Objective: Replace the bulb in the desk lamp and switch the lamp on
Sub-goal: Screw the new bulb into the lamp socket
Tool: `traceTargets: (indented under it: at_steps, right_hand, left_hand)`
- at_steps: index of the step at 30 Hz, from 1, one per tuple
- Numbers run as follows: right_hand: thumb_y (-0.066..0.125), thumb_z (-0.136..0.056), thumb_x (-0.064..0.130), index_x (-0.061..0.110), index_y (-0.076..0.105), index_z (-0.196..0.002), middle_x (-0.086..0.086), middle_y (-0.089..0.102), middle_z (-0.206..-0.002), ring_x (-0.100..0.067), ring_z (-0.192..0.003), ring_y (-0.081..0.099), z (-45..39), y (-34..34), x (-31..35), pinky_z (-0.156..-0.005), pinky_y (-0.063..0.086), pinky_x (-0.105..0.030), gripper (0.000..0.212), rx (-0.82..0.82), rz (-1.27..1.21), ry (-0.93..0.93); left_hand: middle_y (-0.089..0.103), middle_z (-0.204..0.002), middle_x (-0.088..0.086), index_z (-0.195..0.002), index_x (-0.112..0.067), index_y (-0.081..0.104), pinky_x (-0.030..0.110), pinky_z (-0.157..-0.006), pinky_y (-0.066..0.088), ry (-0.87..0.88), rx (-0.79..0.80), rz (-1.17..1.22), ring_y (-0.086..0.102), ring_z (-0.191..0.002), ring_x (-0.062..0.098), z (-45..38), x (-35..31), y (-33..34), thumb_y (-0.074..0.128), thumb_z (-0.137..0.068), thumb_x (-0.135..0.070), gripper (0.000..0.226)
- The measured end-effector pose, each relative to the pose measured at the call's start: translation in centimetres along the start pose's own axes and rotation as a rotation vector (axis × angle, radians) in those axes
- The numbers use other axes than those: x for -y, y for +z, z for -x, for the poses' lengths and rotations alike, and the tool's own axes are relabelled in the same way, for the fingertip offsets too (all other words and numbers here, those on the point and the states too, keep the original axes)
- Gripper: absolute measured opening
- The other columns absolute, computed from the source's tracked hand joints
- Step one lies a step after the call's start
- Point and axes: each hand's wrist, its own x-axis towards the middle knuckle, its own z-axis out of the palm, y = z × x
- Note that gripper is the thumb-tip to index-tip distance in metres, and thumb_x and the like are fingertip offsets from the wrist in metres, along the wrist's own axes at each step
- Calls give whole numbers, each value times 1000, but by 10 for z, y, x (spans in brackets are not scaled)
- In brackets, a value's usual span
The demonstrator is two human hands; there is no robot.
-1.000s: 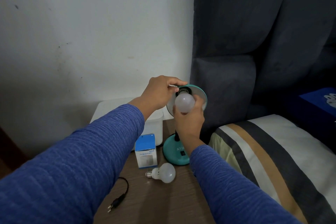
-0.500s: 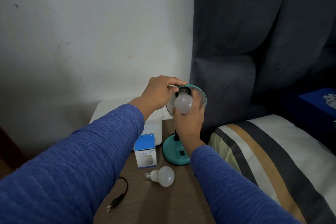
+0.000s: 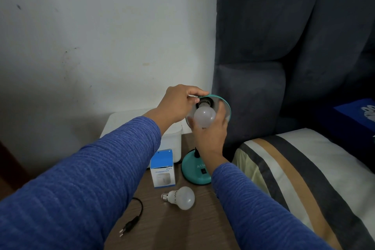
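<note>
Nearest me, on the wooden table [image 3: 182,227], I see a black plug [image 3: 127,226] with its cord curling off to the left, its prongs pointing at the near edge. Just past it a spare bulb [image 3: 183,198] lies on its side, screw cap to the left. Beyond that stands a small blue-and-white box [image 3: 163,169], and right beside it the lamp [image 3: 195,170] on its teal base, a dark switch showing on the base. A white bin [image 3: 172,142] sits behind the box. Above the base my right hand [image 3: 211,134] cups a second bulb [image 3: 204,116] from below, fingers curled round its globe, its neck meeting the socket inside the shade [image 3: 226,108], which tilts toward me. My left hand [image 3: 178,103] grips the shade's upper left rim, thumb and fingers pinched on the edge. To the right lies a striped pillow [image 3: 304,178], with a dark headboard [image 3: 284,46] behind it and a white wall [image 3: 101,36] at the left.
</note>
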Motion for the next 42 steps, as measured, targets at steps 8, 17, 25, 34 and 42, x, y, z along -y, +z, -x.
traceTargets:
  at_steps: [8,17,25,34,42]
  right_hand:
    - [69,-82,29,26,27,-142,-11,40,-140,-28,-125,46,0,2,-1,-98,42,-34,74,-2,-12,37]
    - [70,-81,26,28,27,-142,-11,40,-139,-26,-123,47,-2,1,-1,-97,41,-31,75,1,-3,1]
    - [68,-82,34,29,28,-142,-11,42,-138,-27,-123,47,-2,1,-1,-100,43,-38,73,14,-11,19]
    - [72,-78,34,26,33,-138,-9,46,-134,-26,-119,50,-3,1,-1,-95,44,-35,72,28,-24,38]
    - [72,-78,34,20,34,-137,-10,44,-136,-26,-122,48,-5,-1,2,-96,43,-34,71,-5,-4,42]
  left_hand:
    - [65,-124,-3,-117,-20,67,6,-88,34,2,2,-8,55,-94,2,1,-1,-1,52,-94,-5,31]
    - [65,-124,-3,-117,-20,67,3,-84,36,-2,0,-13,55,-92,2,0,-1,-1,53,-93,-5,31]
    - [65,-125,-2,-117,-20,67,11,-91,36,-20,5,-1,56,-95,5,1,-3,-1,52,-94,-5,31]
    - [65,-125,-3,-117,-21,67,10,-89,35,-20,2,7,56,-96,4,1,-3,-1,53,-93,-6,31]
    - [65,-123,-3,-117,-20,67,1,-81,36,0,-1,-14,57,-94,4,0,-1,-1,52,-94,-5,31]
